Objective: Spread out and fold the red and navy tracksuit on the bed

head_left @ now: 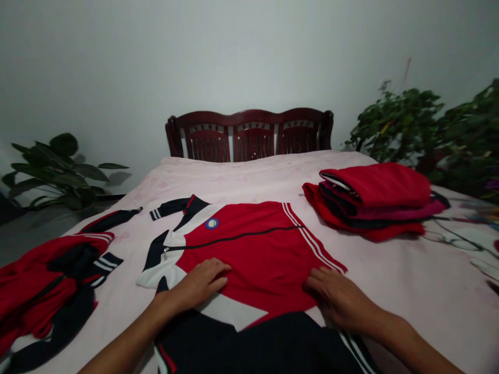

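Note:
A red, white and navy track jacket [249, 244] lies spread flat on the bed, its zip running across the chest and a round blue badge [212, 223] near the collar. My left hand [198, 283] rests flat on the red front near the white panel, holding nothing. My right hand [335, 298] lies on the jacket's right edge, with its fingers on the red cloth and white stripes. Both hands press on the cloth without gripping it. The lower navy part of the jacket [257, 345] stretches toward me.
The bed's pale pink sheet [393, 296] runs under everything. A folded stack of red garments [374, 200] sits to the right, and a crumpled red-and-navy jacket [47, 291] lies left. Glasses [448, 240] lie far right. Beyond stand a dark wooden headboard [249, 136] and leafy plants [401, 124].

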`<move>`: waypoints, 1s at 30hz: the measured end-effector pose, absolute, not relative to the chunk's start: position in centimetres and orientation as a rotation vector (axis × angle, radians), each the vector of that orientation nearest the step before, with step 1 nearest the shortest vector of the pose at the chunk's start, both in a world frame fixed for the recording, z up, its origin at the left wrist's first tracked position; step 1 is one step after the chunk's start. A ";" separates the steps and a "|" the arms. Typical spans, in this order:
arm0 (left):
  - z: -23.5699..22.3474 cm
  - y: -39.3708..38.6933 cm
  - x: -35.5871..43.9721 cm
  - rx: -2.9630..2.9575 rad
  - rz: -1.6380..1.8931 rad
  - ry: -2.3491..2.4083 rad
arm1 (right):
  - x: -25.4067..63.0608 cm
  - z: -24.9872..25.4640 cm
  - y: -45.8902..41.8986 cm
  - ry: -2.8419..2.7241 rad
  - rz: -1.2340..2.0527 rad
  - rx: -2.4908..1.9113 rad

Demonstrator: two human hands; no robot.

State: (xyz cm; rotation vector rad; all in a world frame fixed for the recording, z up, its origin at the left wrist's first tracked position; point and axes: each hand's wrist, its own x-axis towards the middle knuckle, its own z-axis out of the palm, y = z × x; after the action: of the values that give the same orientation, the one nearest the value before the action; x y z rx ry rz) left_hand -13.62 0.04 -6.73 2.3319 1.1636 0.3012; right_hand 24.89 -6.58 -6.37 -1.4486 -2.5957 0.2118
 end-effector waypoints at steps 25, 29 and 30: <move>-11.1 -6.6 -28.2 2.649 0.556 1.295 | 27.9 -8.6 -4.9 -2.481 0.000 -1.314; -10.9 -5.7 -27.0 2.401 0.772 1.400 | 27.9 -8.0 -2.7 -2.405 0.110 -1.402; -10.7 -5.3 -26.7 2.297 0.833 1.455 | 27.9 -7.8 -1.9 -2.377 0.121 -1.422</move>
State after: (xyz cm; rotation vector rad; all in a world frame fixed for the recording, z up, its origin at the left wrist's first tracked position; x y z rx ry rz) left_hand -26.70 -5.25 -10.68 2.2971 1.4555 0.8330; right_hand 27.86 -1.86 -7.85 -1.4217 -2.3770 0.1210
